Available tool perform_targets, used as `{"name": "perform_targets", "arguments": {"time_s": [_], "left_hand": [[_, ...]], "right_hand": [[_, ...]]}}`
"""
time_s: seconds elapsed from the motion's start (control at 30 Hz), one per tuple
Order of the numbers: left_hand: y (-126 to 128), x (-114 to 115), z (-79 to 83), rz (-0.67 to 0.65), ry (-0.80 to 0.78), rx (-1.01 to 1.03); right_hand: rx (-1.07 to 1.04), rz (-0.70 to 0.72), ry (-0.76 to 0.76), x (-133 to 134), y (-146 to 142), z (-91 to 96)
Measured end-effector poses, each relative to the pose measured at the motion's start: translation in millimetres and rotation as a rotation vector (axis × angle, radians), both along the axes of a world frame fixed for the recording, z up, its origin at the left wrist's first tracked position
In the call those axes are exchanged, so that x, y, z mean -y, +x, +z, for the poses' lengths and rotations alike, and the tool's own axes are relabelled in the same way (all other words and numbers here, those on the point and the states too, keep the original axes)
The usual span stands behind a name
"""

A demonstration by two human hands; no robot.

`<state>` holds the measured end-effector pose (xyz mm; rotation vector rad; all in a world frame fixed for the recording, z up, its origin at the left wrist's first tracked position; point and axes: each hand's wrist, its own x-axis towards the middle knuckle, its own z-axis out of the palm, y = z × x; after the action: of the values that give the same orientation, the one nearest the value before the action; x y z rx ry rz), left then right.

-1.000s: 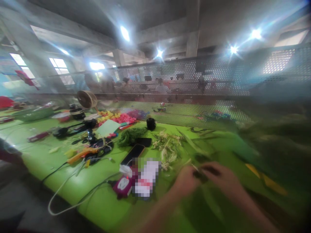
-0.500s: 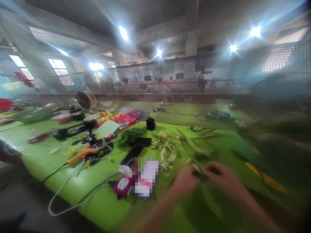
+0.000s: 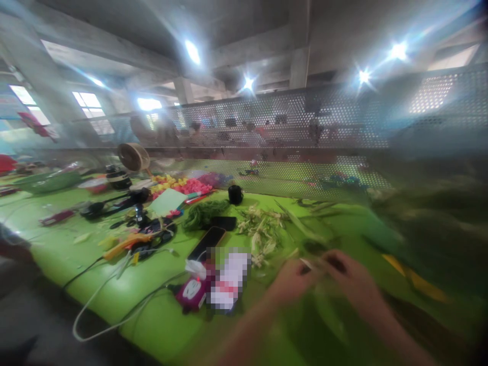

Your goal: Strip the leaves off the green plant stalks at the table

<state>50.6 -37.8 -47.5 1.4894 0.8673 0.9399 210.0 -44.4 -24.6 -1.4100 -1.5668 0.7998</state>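
Observation:
Low over the right half of the green table (image 3: pixel 160 330), my left hand (image 3: pixel 293 278) and my right hand (image 3: pixel 348 274) work close together. Both have their fingers closed in a pinch on a pale green leaf-like strip (image 3: pixel 331 312), which hangs down below them. A thin pale tip (image 3: pixel 307 264) sticks out at my left fingers. The blur hides exactly how the fingers grip. Left of and beyond the hands lies a pile of pale yellow-green flower-like pieces (image 3: pixel 263 229), with a long leaf-like piece (image 3: pixel 299 221) beside it.
A phone (image 3: pixel 208 243), a purple tissue pack (image 3: pixel 192 292) and a blurred-out white packet (image 3: pixel 231 282) lie left of my hands. Farther left are an orange-handled glue gun (image 3: pixel 125 245) with cables and a small fan (image 3: pixel 134 156). Dark greenery (image 3: pixel 430 234) crowds the right; a perforated screen (image 3: pixel 267 132) stands behind.
Both hands stay together on the strip, with only slight finger movement. The whole view has shifted a little, so things on the table appear slightly farther left.

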Motion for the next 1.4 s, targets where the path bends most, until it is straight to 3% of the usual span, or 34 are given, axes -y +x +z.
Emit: {"name": "perform_targets", "arguments": {"time_s": [0.2, 0.5, 0.7, 0.9, 1.2, 1.4], "left_hand": [[1, -3, -5.7, 0.165, -0.201, 0.166], [-1, -1, 2.3, 0.115, -0.293, 0.266], [0, -2, 1.3, 0.208, -0.341, 0.372], [3, 0, 4.0, 0.203, -0.448, 0.470], [3, -1, 6.3, 0.197, -0.406, 0.470], [-1, -1, 2.1, 0.153, -0.216, 0.175]], "right_hand": [[0.037, 0.069, -0.042, 0, 7, 0.0], [0.046, -0.052, -0.036, 0, 6, 1.8], [0.073, 0.111, -0.056, 0, 0, -5.1], [0.088, 0.085, -0.024, 2, -2, -9.8], [0.107, 0.013, -0.030, 0, 4, -11.1], [-0.014, 0.082, -0.061, 2, 1, 3.2]]}}
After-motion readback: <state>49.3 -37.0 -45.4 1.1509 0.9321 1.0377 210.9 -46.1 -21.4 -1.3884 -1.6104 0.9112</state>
